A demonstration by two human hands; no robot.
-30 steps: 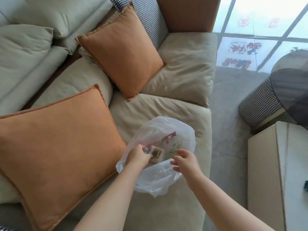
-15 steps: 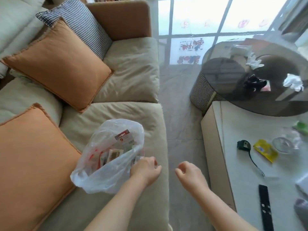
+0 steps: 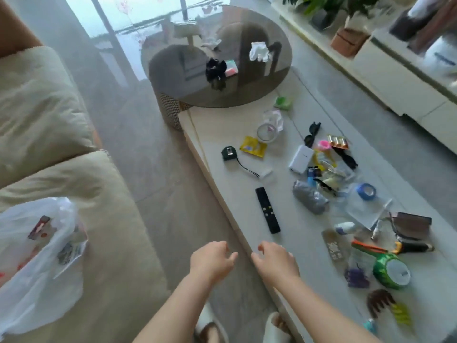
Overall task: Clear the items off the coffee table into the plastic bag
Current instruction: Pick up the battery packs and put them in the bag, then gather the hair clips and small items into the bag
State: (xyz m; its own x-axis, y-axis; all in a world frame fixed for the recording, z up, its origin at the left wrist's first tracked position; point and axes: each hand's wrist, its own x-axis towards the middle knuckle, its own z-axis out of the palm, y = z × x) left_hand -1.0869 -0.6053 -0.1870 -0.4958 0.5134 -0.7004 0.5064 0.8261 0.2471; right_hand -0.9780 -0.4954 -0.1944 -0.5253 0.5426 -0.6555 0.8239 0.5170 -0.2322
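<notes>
The white plastic bag point(image 3: 37, 253) lies open on the sofa seat at the left, with packets inside it. The pale coffee table point(image 3: 222, 134) stretches along the right, strewn with several items: a black remote point(image 3: 267, 209), a dark tape measure point(image 3: 229, 153), a yellow packet point(image 3: 253, 146), a white box point(image 3: 301, 159), a blue tape roll point(image 3: 366, 191) and a green can point(image 3: 392, 271). My left hand point(image 3: 211, 261) and my right hand point(image 3: 275, 262) hover side by side over the floor by the table's near edge, fingers loosely curled, holding nothing.
A round dark glass table point(image 3: 217, 58) with a white cloth and a black item overlaps the coffee table's far end. The beige sofa point(image 3: 49, 125) runs along the left. A low white cabinet point(image 3: 385, 78) with plants stands at the right. Slippered feet show below.
My left hand has let go of the bag and both hands have swung right, away from the sofa toward the coffee table. The view has turned right with them.
</notes>
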